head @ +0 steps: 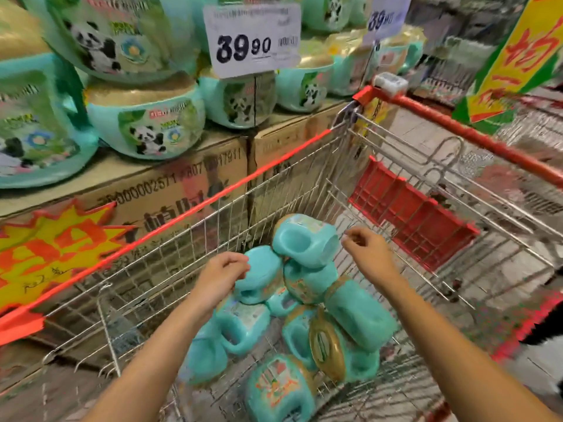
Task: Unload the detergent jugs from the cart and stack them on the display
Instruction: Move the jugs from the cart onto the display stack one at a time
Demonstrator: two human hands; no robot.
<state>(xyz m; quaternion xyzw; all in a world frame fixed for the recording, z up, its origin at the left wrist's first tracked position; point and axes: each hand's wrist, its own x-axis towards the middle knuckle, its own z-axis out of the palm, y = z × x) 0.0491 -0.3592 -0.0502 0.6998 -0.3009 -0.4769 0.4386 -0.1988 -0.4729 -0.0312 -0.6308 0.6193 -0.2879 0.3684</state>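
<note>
Teal, gold-capped detergent jugs [307, 287] lie tumbled in the wire cart [195, 208], with the left hand [224, 274] hovering loosely curled and empty over the heap's left side, and the right hand [370, 254], equally slack and empty, just beside the topmost jug.

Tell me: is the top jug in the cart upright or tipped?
Tipped: the top jug lies sideways on other jugs, handle facing up.
</note>
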